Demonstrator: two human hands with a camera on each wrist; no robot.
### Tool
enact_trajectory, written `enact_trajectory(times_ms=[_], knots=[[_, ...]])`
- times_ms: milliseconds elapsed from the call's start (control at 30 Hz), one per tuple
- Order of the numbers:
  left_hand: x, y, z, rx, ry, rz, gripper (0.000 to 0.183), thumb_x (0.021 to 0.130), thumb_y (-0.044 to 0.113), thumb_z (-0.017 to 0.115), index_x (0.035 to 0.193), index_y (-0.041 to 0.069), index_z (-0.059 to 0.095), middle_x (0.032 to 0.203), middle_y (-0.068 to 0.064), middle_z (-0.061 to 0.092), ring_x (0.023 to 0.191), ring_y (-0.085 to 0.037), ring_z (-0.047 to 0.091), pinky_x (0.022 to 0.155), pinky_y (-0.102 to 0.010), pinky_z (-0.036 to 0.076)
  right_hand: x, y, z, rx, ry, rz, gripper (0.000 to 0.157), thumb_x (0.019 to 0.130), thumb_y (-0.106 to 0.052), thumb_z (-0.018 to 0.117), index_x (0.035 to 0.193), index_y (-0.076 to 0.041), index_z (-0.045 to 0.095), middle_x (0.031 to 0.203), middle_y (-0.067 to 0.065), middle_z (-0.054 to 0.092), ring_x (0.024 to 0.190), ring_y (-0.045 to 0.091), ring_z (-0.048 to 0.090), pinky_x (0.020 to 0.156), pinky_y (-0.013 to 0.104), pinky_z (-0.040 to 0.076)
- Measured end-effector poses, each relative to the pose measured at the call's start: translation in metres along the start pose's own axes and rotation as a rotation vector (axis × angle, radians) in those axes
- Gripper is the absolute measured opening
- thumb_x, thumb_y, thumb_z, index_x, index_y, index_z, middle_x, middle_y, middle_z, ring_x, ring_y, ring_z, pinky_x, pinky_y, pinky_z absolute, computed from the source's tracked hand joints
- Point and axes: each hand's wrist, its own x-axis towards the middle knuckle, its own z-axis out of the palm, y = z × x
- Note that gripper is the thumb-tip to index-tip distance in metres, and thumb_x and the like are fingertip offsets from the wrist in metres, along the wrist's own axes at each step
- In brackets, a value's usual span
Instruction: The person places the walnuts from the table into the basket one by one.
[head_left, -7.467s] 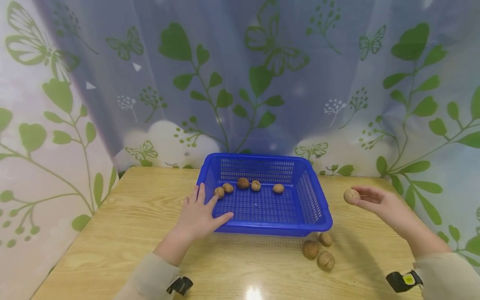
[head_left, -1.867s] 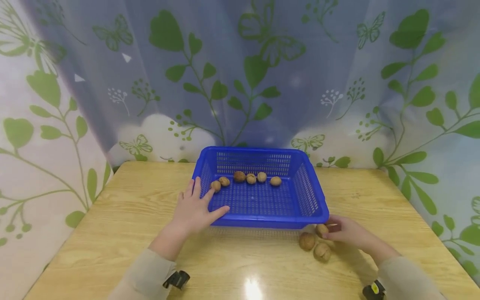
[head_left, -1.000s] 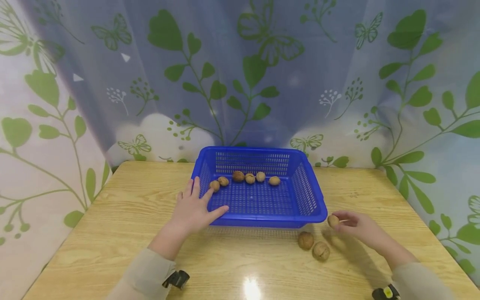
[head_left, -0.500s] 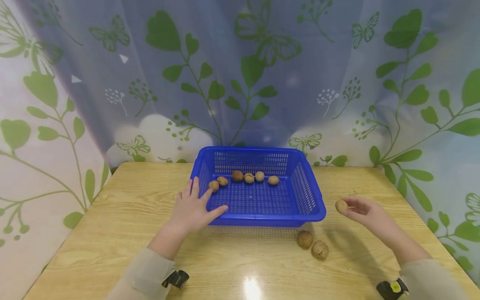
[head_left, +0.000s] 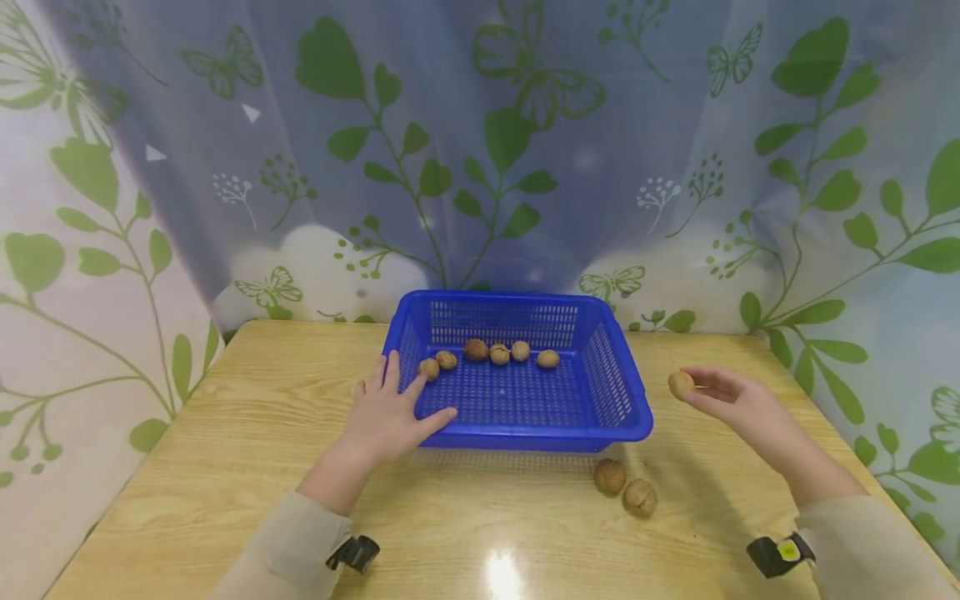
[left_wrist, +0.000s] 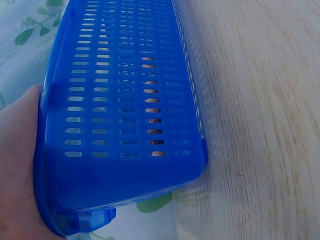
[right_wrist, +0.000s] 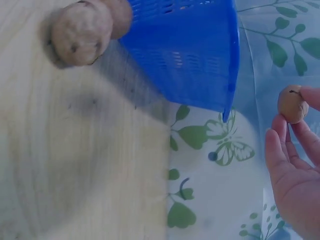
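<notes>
A blue plastic basket (head_left: 525, 433) with slotted walls stands on the table, several walnuts (head_left: 499, 354) lying in a loose row along its far side. My left hand (head_left: 386, 421) rests with spread fingers over the basket's near left corner; in the left wrist view part of that hand (left_wrist: 17, 165) lies along the rim. To the right of the basket, my right hand (head_left: 738, 404) pinches one walnut (head_left: 681, 384) between thumb and fingertips, raised above the table. The right wrist view shows this walnut (right_wrist: 292, 104) at the fingertips, apart from the basket.
Two walnuts, a darker one (head_left: 610, 477) and a lighter one (head_left: 640, 497), lie on the wooden table (head_left: 465, 525) in front of the basket's near right corner. A curtain (head_left: 420, 167) printed with leaves and butterflies hangs behind the table.
Another walnut has joined those in the basket since the earliest frame. My right hand then picked a walnut off the table by the near right corner and lifted it. The left hand stays put.
</notes>
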Motion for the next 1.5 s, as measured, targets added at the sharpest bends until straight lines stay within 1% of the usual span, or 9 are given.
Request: enact_trajectory(times_ms=[100, 167, 300, 433, 667, 900, 1067, 1300, 1500], knots=[[0.000, 0.001, -0.001, 0.005, 0.001, 0.006, 0.088, 0.083, 0.074, 0.035, 0.143, 0.010, 0.038, 0.151, -0.028, 0.007, 0.138, -0.043, 0.001, 0.103, -0.064, 0.012, 0.006, -0.006, 0.001, 0.009, -0.001, -0.019, 0.059, 0.093, -0.039, 0.056, 0.137, -0.003, 0.043, 0.129, 0.020, 0.052, 0.110, 0.009, 0.052, 0.095, 0.054, 0.036], [-0.001, 0.001, -0.001, 0.005, -0.002, 0.007, 0.088, 0.084, 0.074, 0.035, 0.143, 0.010, 0.038, 0.150, -0.028, 0.007, 0.138, -0.043, 0.001, 0.103, -0.064, 0.012, 0.010, -0.011, 0.001, 0.020, -0.008, -0.025, 0.059, 0.092, -0.040, 0.057, 0.136, -0.002, 0.044, 0.129, 0.019, 0.053, 0.109, 0.008, 0.052, 0.096, 0.054, 0.035], [-0.002, 0.001, 0.001, 0.010, -0.004, 0.002, 0.088, 0.083, 0.074, 0.035, 0.144, 0.010, 0.038, 0.151, -0.028, 0.007, 0.138, -0.043, 0.001, 0.103, -0.064, 0.013, 0.023, -0.023, 0.001, 0.035, -0.039, -0.042, 0.061, 0.092, -0.041, 0.056, 0.137, -0.001, 0.042, 0.132, 0.021, 0.050, 0.119, 0.031, 0.047, 0.097, 0.056, 0.032], [-0.001, -0.001, 0.001, 0.003, 0.007, 0.001, 0.088, 0.084, 0.074, 0.035, 0.144, 0.010, 0.038, 0.151, -0.028, 0.006, 0.138, -0.043, 0.000, 0.103, -0.064, 0.012, 0.036, -0.035, 0.001, 0.040, -0.076, -0.032, 0.066, 0.092, -0.045, 0.055, 0.140, -0.004, 0.037, 0.137, 0.021, 0.044, 0.124, 0.039, 0.041, 0.098, 0.060, 0.028], [0.001, -0.001, 0.003, -0.005, 0.013, 0.003, 0.088, 0.083, 0.075, 0.035, 0.144, 0.011, 0.037, 0.151, -0.028, 0.005, 0.138, -0.043, -0.001, 0.103, -0.064, 0.012, 0.058, -0.052, 0.005, 0.073, -0.117, -0.050, 0.064, 0.090, -0.046, 0.056, 0.139, -0.007, 0.041, 0.136, 0.017, 0.047, 0.126, 0.035, 0.040, 0.101, 0.059, 0.025], [0.001, -0.003, 0.004, 0.002, 0.022, 0.006, 0.089, 0.083, 0.075, 0.034, 0.143, 0.010, 0.038, 0.151, -0.028, 0.006, 0.138, -0.043, 0.000, 0.102, -0.065, 0.012, 0.084, -0.064, 0.012, 0.122, -0.110, -0.082, 0.064, 0.090, -0.044, 0.058, 0.138, -0.005, 0.042, 0.137, 0.016, 0.046, 0.126, 0.032, 0.041, 0.103, 0.052, 0.029], [0.000, -0.002, 0.003, -0.001, 0.021, 0.006, 0.089, 0.083, 0.075, 0.034, 0.143, 0.010, 0.038, 0.151, -0.028, 0.006, 0.138, -0.043, 0.000, 0.102, -0.065, 0.012, 0.101, -0.072, 0.015, 0.168, -0.125, -0.074, 0.067, 0.090, -0.042, 0.059, 0.139, -0.001, 0.038, 0.141, 0.018, 0.040, 0.127, 0.032, 0.040, 0.104, 0.044, 0.031], [-0.001, -0.001, 0.001, 0.006, 0.014, 0.002, 0.088, 0.083, 0.074, 0.035, 0.143, 0.010, 0.038, 0.151, -0.028, 0.007, 0.138, -0.042, 0.001, 0.102, -0.065, 0.013, 0.123, -0.081, 0.023, 0.180, -0.131, -0.034, 0.071, 0.090, -0.041, 0.060, 0.143, -0.002, 0.033, 0.145, 0.017, 0.034, 0.128, 0.032, 0.039, 0.106, 0.046, 0.026], [-0.001, -0.001, 0.001, 0.012, 0.023, 0.006, 0.088, 0.083, 0.075, 0.034, 0.143, 0.010, 0.038, 0.151, -0.028, 0.007, 0.138, -0.042, 0.001, 0.102, -0.065, 0.014, 0.146, -0.079, 0.035, 0.281, -0.101, -0.072, 0.059, 0.093, -0.023, 0.059, 0.137, 0.008, 0.036, 0.140, 0.022, 0.038, 0.127, 0.033, 0.039, 0.103, 0.038, 0.034]])
